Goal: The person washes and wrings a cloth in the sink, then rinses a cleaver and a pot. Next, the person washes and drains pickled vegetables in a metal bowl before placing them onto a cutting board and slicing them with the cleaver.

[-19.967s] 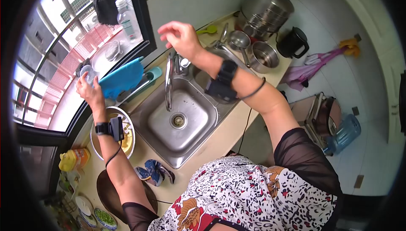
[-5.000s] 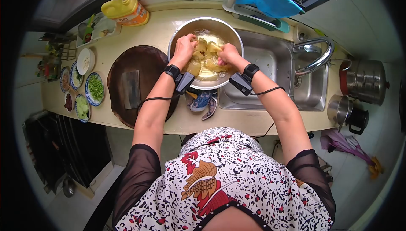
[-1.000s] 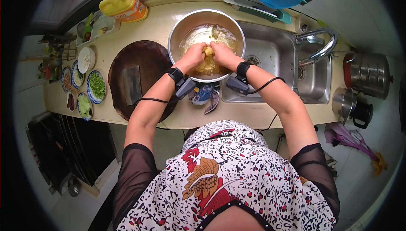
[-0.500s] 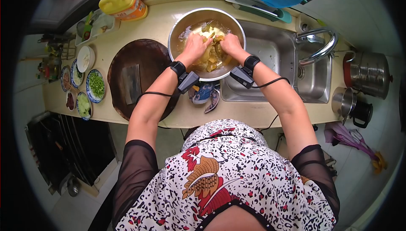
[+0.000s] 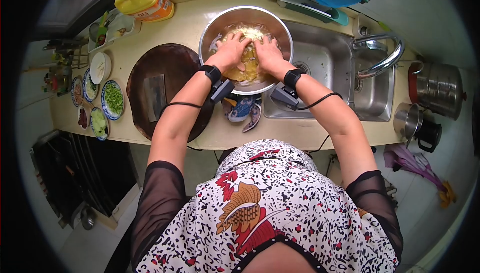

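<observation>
A large metal bowl [image 5: 278, 29] on the counter holds water and yellow-green, leafy-looking pieces [image 5: 246, 76], perhaps pickled greens. Both of my hands are down in it. My left hand [image 5: 233, 53] lies at the bowl's left with fingers spread, touching the water and the pieces. Beside it, toward the right, my right hand [image 5: 269, 56] reaches in with its fingers stretched out. Some fingertips are hidden under the water. Neither hand grips anything I can see.
Left of the bowl, a round dark chopping board [image 5: 175, 65] carries a cleaver [image 5: 155, 98]. Farther left stand small dishes, one with chopped greens [image 5: 114, 99]. A steel sink [image 5: 322, 55] with a faucet [image 5: 387, 65] is on the right. A yellow bottle [image 5: 142, 4] stands behind.
Both hands have let go of the yellow-green pieces they were grasping. Their fingers are now spread flat over the contents, and the bowl looks slightly shifted in view.
</observation>
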Demonstrator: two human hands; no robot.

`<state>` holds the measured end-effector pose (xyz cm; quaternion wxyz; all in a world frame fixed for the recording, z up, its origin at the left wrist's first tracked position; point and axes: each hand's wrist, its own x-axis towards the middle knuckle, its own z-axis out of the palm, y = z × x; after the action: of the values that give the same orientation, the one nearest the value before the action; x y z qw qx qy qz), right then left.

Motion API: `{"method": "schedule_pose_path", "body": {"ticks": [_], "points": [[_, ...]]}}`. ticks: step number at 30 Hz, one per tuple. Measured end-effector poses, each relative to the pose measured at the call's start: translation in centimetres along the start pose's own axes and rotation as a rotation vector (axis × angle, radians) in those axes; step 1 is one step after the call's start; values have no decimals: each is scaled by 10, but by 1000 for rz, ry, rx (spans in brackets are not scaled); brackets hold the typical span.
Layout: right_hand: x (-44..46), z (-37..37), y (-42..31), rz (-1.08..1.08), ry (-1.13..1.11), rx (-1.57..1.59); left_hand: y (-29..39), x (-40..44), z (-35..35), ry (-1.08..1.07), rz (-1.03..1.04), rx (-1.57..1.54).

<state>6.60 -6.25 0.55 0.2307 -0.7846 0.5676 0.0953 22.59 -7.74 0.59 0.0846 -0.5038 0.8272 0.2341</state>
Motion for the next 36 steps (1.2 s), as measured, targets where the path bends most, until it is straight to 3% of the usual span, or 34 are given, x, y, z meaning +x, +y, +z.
{"method": "schedule_pose_path", "body": {"ticks": [4,5,8,12,18,21,24,27,30,33,36], "points": [[-12,2,-3,-23,6,80,9,-23,10,40,-128,-57],[-19,-3,-12,133,-49,255,2,-22,26,62,-135,-108],[-7,25,-8,230,49,602,7,-29,30,68,-255,-375],[-6,43,-5,203,107,798,5,-29,48,127,-177,-526],[-11,45,-9,258,-219,1920,27,-39,40,168,-107,-508],[-38,-4,-24,446,-226,1892,34,-41,40,238,-108,-434],[-24,10,-14,582,-241,1670,38,-41,36,230,-126,-419],[-32,0,-8,473,-384,1644,32,-38,44,232,-70,-350],[-20,17,2,562,-324,1549,29,-39,48,231,-50,-410],[-32,15,-4,418,10,1227,21,-37,46,185,-14,-465],[-30,16,-4,502,-211,1195,16,-35,46,172,-2,-502]]}}
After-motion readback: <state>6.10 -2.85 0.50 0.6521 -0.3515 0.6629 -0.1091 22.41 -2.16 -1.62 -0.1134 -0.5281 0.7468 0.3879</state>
